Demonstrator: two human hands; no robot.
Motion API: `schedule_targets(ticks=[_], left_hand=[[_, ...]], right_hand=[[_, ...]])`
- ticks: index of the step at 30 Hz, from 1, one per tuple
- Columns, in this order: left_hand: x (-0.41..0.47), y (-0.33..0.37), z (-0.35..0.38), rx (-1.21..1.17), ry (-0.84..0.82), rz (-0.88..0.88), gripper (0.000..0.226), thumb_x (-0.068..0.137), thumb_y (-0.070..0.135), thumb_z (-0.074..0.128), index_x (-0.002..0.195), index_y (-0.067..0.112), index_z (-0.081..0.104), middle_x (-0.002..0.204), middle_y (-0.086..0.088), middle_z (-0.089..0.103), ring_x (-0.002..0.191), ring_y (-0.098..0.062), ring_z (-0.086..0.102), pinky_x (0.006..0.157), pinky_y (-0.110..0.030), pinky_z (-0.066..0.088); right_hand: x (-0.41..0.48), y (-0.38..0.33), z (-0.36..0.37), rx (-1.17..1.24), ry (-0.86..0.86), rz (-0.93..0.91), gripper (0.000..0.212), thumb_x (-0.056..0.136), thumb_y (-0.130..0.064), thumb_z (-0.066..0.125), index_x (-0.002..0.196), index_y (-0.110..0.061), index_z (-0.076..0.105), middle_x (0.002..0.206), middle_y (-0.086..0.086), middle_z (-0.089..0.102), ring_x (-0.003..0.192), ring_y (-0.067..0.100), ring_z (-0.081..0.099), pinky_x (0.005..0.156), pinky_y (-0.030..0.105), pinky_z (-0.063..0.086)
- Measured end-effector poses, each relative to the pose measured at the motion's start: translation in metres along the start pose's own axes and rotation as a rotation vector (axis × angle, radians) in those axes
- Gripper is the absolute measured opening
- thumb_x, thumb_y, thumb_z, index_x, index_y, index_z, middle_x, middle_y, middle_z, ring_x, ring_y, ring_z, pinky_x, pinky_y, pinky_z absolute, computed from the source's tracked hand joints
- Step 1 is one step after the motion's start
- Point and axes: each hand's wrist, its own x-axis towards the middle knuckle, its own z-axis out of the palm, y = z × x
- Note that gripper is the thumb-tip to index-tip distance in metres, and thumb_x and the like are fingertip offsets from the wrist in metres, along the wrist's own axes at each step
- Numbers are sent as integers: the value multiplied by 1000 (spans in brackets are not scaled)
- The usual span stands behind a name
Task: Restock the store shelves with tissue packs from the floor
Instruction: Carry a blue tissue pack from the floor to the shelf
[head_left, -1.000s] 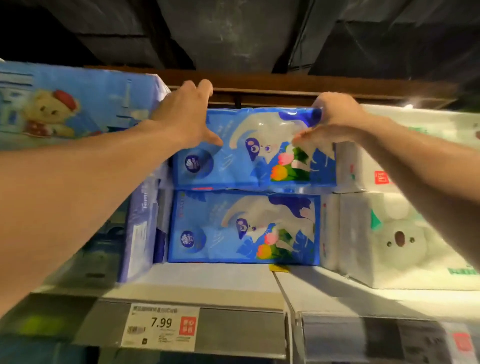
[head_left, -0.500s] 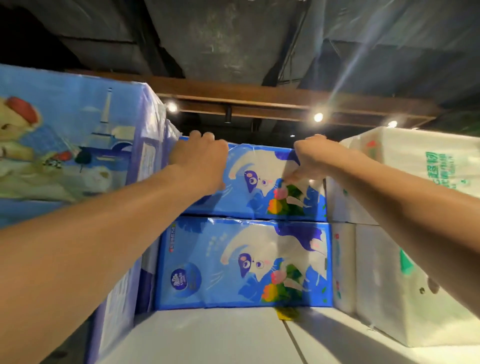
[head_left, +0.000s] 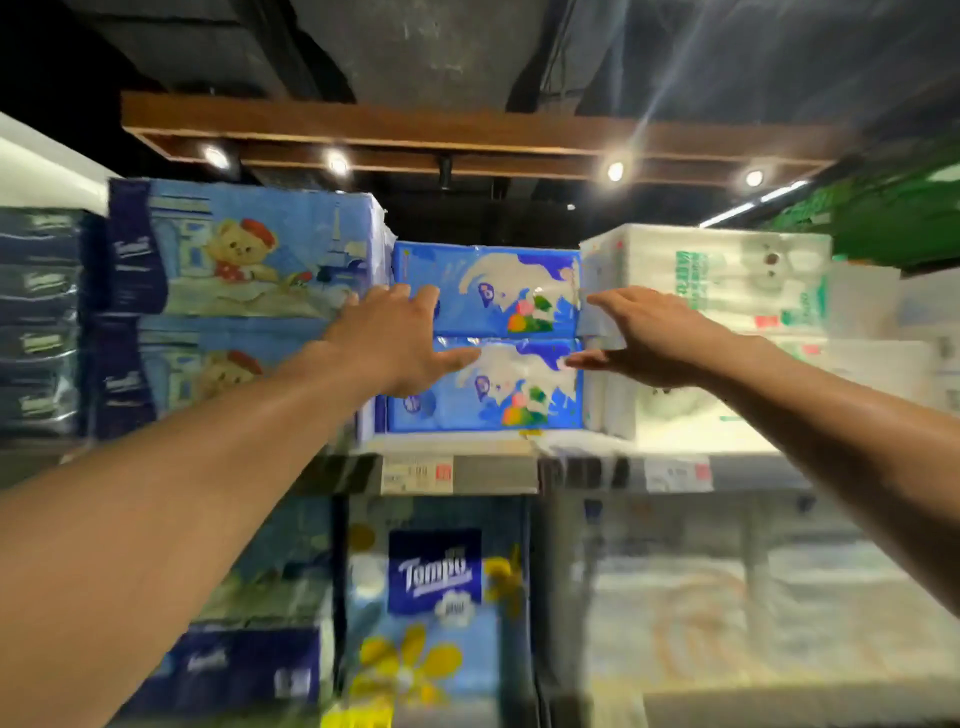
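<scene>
Right now both of your hands are open and hold nothing. Your left hand (head_left: 400, 338) is spread in front of the left end of the blue stack in the centre of the frame. Your right hand (head_left: 644, 338) is spread at the stack's right end, with its thumb pointing inward. The blur keeps me from telling whether either hand touches the film.

The upper blue tissue pack (head_left: 488, 288) lies flat on the lower blue tissue pack (head_left: 488, 387). Both sit on the top shelf (head_left: 493, 470), wedged between the bear-print Tempo packs (head_left: 239, 249) at the upper left and the white packs (head_left: 717, 275) at the upper right. This slot looks stocked two high, so I judge the placing here to be done or nearly done.

Here is what could go wrong:
- The wrapping is glossy film on glossy film. If a finger drags on the upper pack, it may slide forward off the lower one and drop.
- Your right fingertips are just beside the corner of the white packs, so a sideways brush could pull that stack out of line.
- The fit between the neighbours looks tight. A push on one end alone would probably skew the pack rather than seat it.
- You are reaching high with both arms stretched out, so any fumble would be hard to catch.
</scene>
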Motion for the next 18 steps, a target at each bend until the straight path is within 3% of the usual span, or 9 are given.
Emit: schedule_targets(ticks=[4, 9, 14, 18], left_hand=[[-103, 17, -36, -68, -64, 51, 99, 79, 84, 38, 152, 18, 29, 154, -13, 38, 141, -34, 35, 115, -52, 32], [-143, 59, -108, -155, -96, 136, 99, 82, 83, 43, 155, 19, 22, 157, -11, 33, 144, -31, 32, 115, -52, 31], [-166, 121, -149, -294, -149, 279, 104, 78, 86, 45, 156, 21, 22, 161, -10, 29, 144, -32, 34, 113, -51, 35], [-189, 178, -151, -380, -262, 372, 107, 76, 87, 45, 158, 22, 20, 162, -9, 28, 145, -33, 32, 115, -51, 34]], right_hand=[[-114, -20, -35, -44, -134, 55, 120, 61, -95, 30, 151, -16, 39, 151, 16, 47, 137, 36, 45, 110, 53, 40], [-192, -12, -104, -119, -218, 110, 94, 84, -76, 52, 155, -19, 31, 159, 8, 37, 145, 30, 33, 112, 54, 35], [-251, 14, -157, -218, -278, 184, 106, 76, -87, 43, 153, -16, 33, 154, 13, 41, 139, 36, 39, 108, 57, 41], [-303, 45, -189, -222, -330, 243, 98, 82, -80, 49, 154, -16, 31, 155, 13, 40, 139, 35, 39, 110, 55, 40]])
